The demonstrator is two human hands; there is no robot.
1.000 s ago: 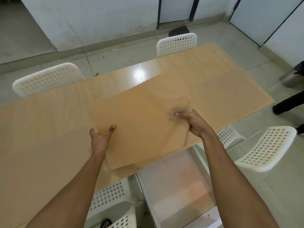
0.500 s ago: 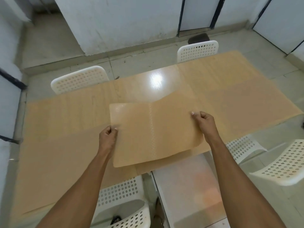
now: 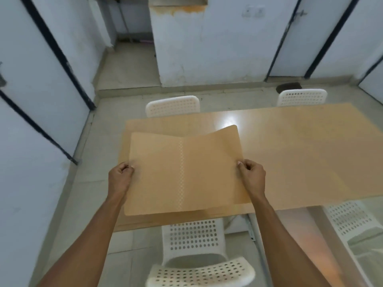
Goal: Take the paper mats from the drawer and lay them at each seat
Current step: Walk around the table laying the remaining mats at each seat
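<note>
A tan paper mat (image 3: pixel 184 172) is held flat just above the left end of the wooden table (image 3: pixel 300 154). My left hand (image 3: pixel 121 179) pinches its left edge and my right hand (image 3: pixel 251 177) pinches its right edge. The mat's far right corner curls upward. A pale dotted strip runs down its middle. The mat hangs over the near-left seat, where a white perforated chair (image 3: pixel 194 251) stands below the table's edge. The open drawer (image 3: pixel 290 245) shows as a pale panel under the table at the lower right.
White perforated chairs stand at the far left (image 3: pixel 173 105), far right (image 3: pixel 302 97) and near right (image 3: pixel 350 220) of the table. Another chair back (image 3: pixel 201 273) is right below me. White walls with dark-framed doors close in on the left.
The view and both hands have shifted left along the table, carrying the mat from the table's middle to its left end. Both hands keep their hold on the mat's edges.
</note>
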